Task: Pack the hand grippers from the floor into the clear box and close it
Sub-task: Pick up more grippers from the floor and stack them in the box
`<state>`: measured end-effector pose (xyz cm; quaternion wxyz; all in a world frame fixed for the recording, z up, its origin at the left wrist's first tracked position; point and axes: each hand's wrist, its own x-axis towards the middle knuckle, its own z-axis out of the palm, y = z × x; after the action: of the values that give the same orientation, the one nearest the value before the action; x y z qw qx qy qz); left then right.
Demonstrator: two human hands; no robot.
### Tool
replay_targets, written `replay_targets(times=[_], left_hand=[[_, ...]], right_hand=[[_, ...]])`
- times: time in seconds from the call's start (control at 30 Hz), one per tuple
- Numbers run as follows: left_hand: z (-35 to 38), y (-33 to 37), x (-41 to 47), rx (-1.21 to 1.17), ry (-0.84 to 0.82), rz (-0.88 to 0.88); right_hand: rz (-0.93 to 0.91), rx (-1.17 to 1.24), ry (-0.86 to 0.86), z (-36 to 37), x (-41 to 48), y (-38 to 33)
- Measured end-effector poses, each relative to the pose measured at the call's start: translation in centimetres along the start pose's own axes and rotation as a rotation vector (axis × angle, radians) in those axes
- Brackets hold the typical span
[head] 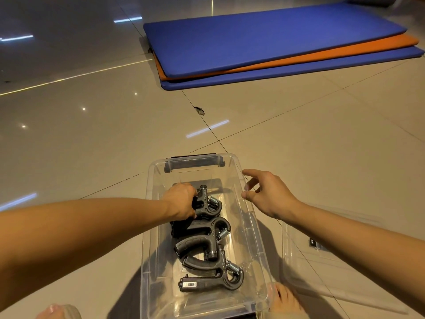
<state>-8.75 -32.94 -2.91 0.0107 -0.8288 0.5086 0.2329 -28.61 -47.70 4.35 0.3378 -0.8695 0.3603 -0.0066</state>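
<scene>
Hand grippers (pixel 207 238) lie in the clear box (pixel 145 249), my left hand (pixel 181 201) gripping the farthest, right hand (pixel 269 194) slack; lid (pixel 333 272) next, I judge.

Dim warm indoor light; overhead lamp glare streaks and spots on glossy floor tiles (pixel 96 125), far left darkest. Wide-angle bending at edges. Soft shadows near; focus acceptable.

Left hand (pixel 181 200) is down inside the clear box (pixel 147 226), fingers curled round the far hand gripper (pixel 208 203). Other black hand grippers (pixel 213 271) lie nearer in the box. Right hand (pixel 266 194) hangs loose-fingered by the right rim. The clear lid (pixel 322 272) lies on the floor, right.
</scene>
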Motion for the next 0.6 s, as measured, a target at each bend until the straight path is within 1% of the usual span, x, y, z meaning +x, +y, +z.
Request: replay_targets(times=[0.3,0.37,0.47,0.53,0.6], left_hand=[[-0.2,0.0,-0.2,0.0,0.014,-0.039],[-0.9,0.0,-0.7,-0.057,0.061,-0.028],[-3.4,0.0,-2.2,-0.212,0.144,0.005],[-5.6,-0.2,-3.8,-0.282,0.199,0.023],[-7.7,-0.9,-5.9,-0.307,0.27,0.004]], right_hand=[[0.024,0.007,-0.012,-0.1,0.1,-0.2],[0.042,0.027,-0.022,-0.1,0.1,-0.3],[0.117,0.124,-0.058,-0.4,0.0,-1.0],[0.13,0.076,-0.063,-1.1,0.2,-1.9],[0.098,-0.015,-0.015,-2.1,0.6,-3.5]])
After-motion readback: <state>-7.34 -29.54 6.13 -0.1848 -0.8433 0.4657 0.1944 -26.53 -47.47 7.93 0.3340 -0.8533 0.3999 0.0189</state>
